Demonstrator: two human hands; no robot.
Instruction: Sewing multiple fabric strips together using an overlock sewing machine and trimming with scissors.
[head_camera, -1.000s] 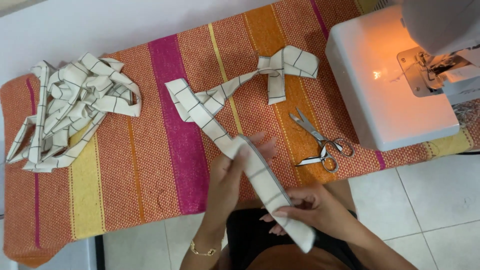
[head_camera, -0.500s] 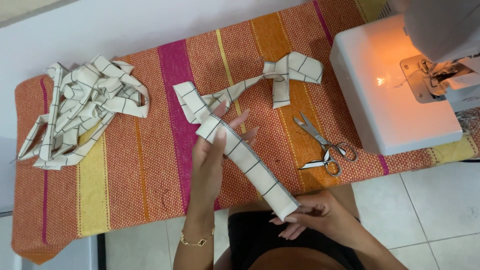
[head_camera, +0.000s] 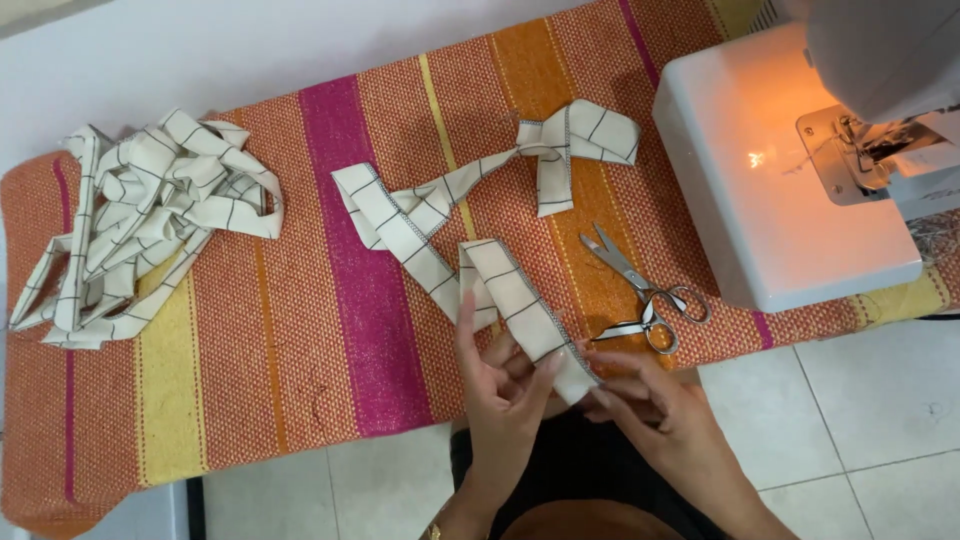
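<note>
While we look down on the worktop (head_camera: 300, 330) with its striped cloth, we count one long checked strip (head_camera: 420, 235), one pile of strips (head_camera: 140, 225), one pair of scissors (head_camera: 640, 290) and one sewing machine (head_camera: 790, 160). Our left hand (head_camera: 500, 400) and right hand (head_camera: 650, 410) both pinch the folded near end of the strip at the worktop edge, fingers closed on it.

Striped woven cloth (head_camera: 300, 330) in orange, magenta and yellow covering a table. At three o'clock, white sewing machine (head_camera: 790, 170) with warm lamp glow on its bed. Pale floor tiles (head_camera: 860, 410) with grey grout from five to seven o'clock. Plain white wall (head_camera: 200, 50) toward eleven o'clock.
</note>
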